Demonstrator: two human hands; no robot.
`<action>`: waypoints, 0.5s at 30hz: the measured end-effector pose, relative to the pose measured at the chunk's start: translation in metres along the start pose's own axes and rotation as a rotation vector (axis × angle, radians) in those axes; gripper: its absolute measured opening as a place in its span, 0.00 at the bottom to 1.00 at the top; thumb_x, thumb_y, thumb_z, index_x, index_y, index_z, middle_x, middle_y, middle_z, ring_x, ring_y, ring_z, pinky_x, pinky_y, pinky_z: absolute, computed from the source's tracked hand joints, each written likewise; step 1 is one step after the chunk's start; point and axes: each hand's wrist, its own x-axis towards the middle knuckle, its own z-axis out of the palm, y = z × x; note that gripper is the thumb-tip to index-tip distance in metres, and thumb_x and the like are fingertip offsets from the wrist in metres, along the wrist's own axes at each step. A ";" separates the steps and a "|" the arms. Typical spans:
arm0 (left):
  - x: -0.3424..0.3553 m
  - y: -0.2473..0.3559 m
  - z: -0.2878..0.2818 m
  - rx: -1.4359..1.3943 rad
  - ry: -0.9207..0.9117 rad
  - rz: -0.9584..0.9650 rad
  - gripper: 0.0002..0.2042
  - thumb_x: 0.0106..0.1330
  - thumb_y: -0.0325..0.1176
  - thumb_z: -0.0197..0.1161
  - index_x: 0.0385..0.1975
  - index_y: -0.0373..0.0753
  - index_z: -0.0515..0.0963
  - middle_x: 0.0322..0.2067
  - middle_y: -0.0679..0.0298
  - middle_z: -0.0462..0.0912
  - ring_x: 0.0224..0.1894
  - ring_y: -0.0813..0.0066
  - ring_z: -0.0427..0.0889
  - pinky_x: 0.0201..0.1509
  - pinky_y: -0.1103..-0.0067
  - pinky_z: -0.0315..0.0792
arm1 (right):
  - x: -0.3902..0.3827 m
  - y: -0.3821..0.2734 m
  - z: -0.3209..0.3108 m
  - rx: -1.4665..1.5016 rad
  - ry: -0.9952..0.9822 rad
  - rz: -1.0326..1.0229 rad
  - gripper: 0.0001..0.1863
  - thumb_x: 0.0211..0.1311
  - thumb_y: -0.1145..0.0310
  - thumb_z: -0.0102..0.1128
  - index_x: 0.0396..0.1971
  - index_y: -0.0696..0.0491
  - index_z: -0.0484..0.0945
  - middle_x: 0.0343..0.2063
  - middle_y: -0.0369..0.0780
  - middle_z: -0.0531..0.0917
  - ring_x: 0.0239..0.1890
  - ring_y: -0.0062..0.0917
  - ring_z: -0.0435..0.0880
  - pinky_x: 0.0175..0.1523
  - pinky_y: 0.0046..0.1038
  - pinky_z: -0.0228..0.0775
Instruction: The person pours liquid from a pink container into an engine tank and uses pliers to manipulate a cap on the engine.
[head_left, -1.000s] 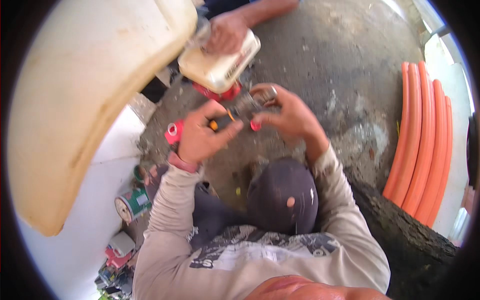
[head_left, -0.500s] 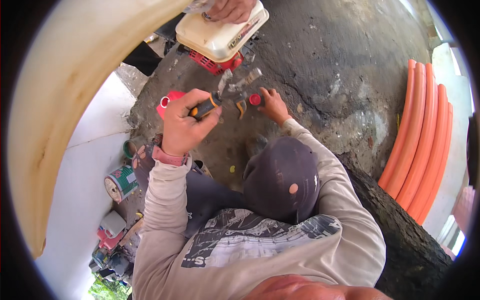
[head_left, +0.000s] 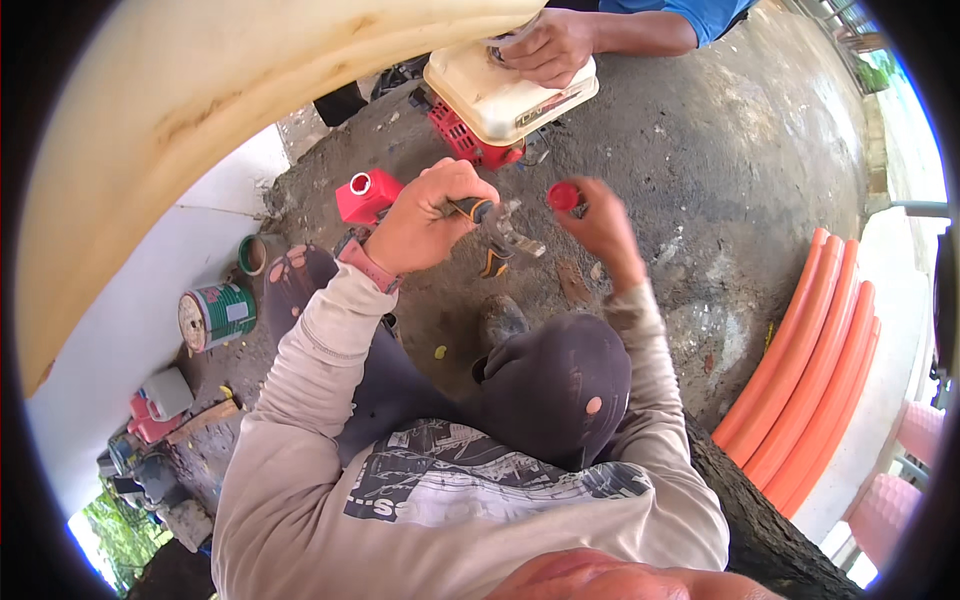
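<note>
My left hand (head_left: pixel 432 217) is closed round one black-and-orange handle of a pair of pliers (head_left: pixel 513 238). Their metal jaws point right, and the other handle hangs spread apart below. Across from them my right hand (head_left: pixel 606 232), slightly blurred, pinches a round red cap (head_left: pixel 564 195) between thumb and fingers. Beside my left wrist, a red plastic bottle (head_left: pixel 366 196) stands on the ground with its mouth uncovered, partly hidden by my hand.
Ahead sits a red engine (head_left: pixel 462 132) under a cream tank (head_left: pixel 505 95); another person's hand (head_left: pixel 553 48) rests on top. A green-labelled can (head_left: pixel 220 317) stands left by the wall. Orange pipes (head_left: pixel 800 385) lie right, near a dark log (head_left: pixel 760 515). A large cream surface (head_left: pixel 130 150) overhangs the upper left.
The view has shifted. My left hand has turned the pliers, so their jaws point right instead of up. My right hand has moved up from the ground, raising the red cap.
</note>
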 end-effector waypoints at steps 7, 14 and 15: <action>0.009 0.000 0.008 -0.231 0.038 0.005 0.11 0.52 0.13 0.53 0.29 0.38 0.75 0.27 0.69 0.72 0.35 0.73 0.70 0.42 0.77 0.64 | -0.017 -0.146 -0.127 -0.091 -0.016 -0.419 0.25 0.44 0.74 0.70 0.48 0.52 0.78 0.43 0.43 0.79 0.44 0.39 0.80 0.47 0.34 0.74; 0.008 -0.003 0.015 -0.141 0.015 0.087 0.11 0.52 0.15 0.61 0.33 0.39 0.77 0.28 0.68 0.71 0.35 0.70 0.68 0.43 0.76 0.64 | -0.023 -0.198 -0.142 -0.211 0.004 -0.670 0.25 0.37 0.78 0.71 0.43 0.55 0.80 0.40 0.43 0.78 0.40 0.37 0.80 0.42 0.33 0.75; 0.007 -0.002 0.016 -0.157 0.010 0.090 0.12 0.52 0.15 0.61 0.33 0.39 0.77 0.28 0.67 0.71 0.35 0.70 0.68 0.43 0.75 0.64 | -0.023 -0.200 -0.141 -0.211 0.000 -0.673 0.25 0.37 0.78 0.71 0.43 0.55 0.80 0.40 0.43 0.78 0.40 0.37 0.80 0.42 0.33 0.75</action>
